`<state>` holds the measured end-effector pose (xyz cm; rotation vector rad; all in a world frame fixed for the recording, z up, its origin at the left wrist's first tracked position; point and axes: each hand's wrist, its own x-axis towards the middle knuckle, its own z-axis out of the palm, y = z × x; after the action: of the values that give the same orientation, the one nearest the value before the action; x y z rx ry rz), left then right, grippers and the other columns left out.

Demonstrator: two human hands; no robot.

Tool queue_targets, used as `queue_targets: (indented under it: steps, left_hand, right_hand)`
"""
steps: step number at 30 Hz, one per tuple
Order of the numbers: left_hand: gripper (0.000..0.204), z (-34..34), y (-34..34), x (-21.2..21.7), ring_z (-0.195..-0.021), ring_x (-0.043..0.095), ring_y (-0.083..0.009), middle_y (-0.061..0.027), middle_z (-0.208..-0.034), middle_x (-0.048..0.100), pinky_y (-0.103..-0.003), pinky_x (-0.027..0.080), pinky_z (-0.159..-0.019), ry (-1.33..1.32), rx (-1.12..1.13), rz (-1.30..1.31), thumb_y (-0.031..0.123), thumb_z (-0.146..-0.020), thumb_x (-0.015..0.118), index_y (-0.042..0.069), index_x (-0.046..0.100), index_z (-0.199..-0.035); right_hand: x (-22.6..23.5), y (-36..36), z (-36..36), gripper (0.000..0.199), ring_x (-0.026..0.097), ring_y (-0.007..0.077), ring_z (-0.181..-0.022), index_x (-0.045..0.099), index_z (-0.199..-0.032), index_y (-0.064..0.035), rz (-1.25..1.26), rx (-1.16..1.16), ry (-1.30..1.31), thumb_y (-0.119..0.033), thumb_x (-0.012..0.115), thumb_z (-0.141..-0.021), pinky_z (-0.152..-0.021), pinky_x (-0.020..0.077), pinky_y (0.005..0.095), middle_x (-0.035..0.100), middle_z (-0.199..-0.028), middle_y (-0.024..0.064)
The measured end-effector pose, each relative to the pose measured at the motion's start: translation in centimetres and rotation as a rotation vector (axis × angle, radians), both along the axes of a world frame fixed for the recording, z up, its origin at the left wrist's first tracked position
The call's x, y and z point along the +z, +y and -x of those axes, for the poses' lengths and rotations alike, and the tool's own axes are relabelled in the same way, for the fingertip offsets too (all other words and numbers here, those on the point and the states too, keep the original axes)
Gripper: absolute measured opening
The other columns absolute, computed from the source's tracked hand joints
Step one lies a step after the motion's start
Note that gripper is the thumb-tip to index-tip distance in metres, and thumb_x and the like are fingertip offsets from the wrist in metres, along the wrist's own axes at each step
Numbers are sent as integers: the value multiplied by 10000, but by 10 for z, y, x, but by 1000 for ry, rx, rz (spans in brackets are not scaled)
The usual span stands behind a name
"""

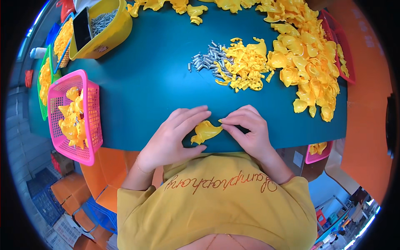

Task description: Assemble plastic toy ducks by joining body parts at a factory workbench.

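A yellow plastic shell (207,131), curved and glossy, lies at the near edge of the blue-green table between my hands. My left hand (177,129) arches beside it, fingers stretched out and the thumb spread apart, with no clear grip on it. Thumb and forefinger of my right hand (249,130) pinch a small yellow plastic piece (220,121) by the shell's right tip; whether the two touch I cannot tell. Beyond my hands sits a heap of small yellow parts (248,62), with a pile of small metal cylinders (208,58) on its left.
Many yellow shells (306,62) are piled along the right and far edges. At left stands a pink basket (95,121) holding yellow pieces. Behind it are a yellow bin (114,38) of metal cylinders with a phone-like dark slab (82,29), and a green basket (51,62).
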<state>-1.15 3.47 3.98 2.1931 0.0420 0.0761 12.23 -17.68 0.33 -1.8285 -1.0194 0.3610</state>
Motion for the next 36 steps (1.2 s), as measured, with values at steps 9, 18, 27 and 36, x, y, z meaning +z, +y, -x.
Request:
queue_targets:
  steps: [9,18,27,36]
  left_hand:
    - [667,-3,-8,-22,-969,646,-263,-93,-1294,689,-364,554,-854,-164,41,-122,248,-757,920,83,661,-1349]
    - [750,6,3,-27,-948,649,-255,-105,-1277,703,-378,528,-873,-126,41,-90,359,-678,964,66,680,-1307]
    - [693,6,-6,-32,-863,656,-236,-75,-1164,747,-360,523,-812,-163,153,-87,373,-641,983,73,722,-1208]
    - [682,6,-5,-34,-869,657,-232,-75,-1149,749,-359,521,-807,-153,159,-76,379,-640,983,75,727,-1193]
  right_hand:
    - [-12,14,15,190,685,241,-907,750,-944,-62,-97,-36,18,9,839,-790,-801,541,353,767,-953,49]
    - [0,22,7,106,686,272,-884,741,-939,-79,52,-19,-58,-70,804,-854,-780,551,372,741,-939,66]
    - [-5,24,10,91,711,275,-847,746,-936,-68,14,-81,-60,-74,800,-864,-745,567,369,743,-926,77]
    - [-6,25,12,86,726,265,-858,756,-920,-64,0,-58,-50,-67,807,-851,-759,579,375,755,-929,74]
